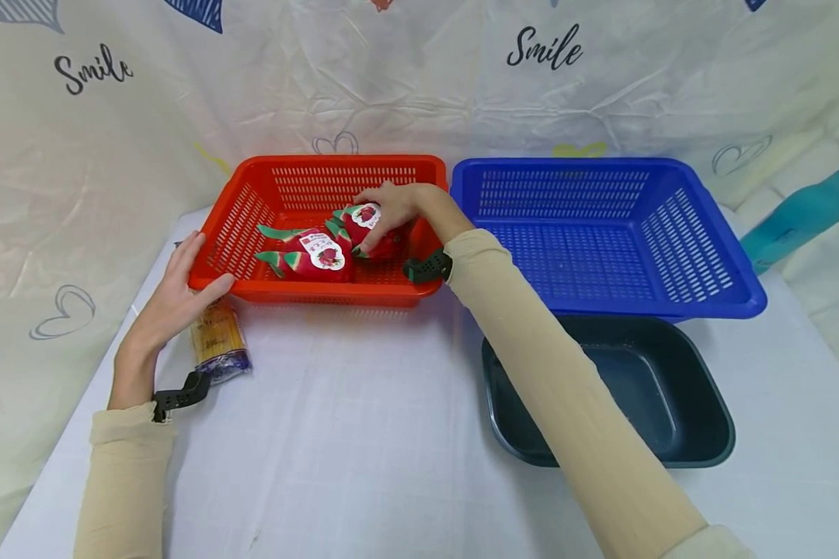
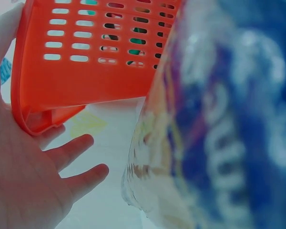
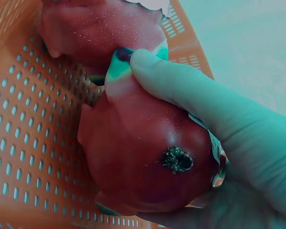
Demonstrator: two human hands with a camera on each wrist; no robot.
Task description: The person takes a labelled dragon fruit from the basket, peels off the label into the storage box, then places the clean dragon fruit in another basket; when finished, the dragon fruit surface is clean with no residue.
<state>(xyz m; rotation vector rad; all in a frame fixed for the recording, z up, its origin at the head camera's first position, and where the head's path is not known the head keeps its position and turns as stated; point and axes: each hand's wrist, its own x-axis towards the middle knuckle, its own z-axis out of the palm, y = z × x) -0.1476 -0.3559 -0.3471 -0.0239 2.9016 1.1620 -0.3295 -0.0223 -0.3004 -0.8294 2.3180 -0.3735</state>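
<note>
My right hand (image 1: pixel 400 208) reaches into the red plastic basket (image 1: pixel 322 293) and grips a dragon fruit (image 3: pixel 133 148), its thumb pressed near a green-tipped scale. A second dragon fruit (image 1: pixel 306 268) with a white label lies in the basket just left of the held one. At the basket's front left corner my left hand (image 1: pixel 162 310) touches the rim, thumb over the front edge and the other fingers extended along the left side. Beside that hand, in front of the basket, lies a clear and blue plastic packet (image 1: pixel 220 341) with yellow contents, large and blurred in the left wrist view.
A blue plastic basket (image 1: pixel 713 307) stands right of the red one. In front of it sits a dark green tub (image 1: pixel 699 435), partly covered by my right sleeve. A teal bottle (image 1: pixel 804 213) leans at the far right. Printed cloth hangs behind.
</note>
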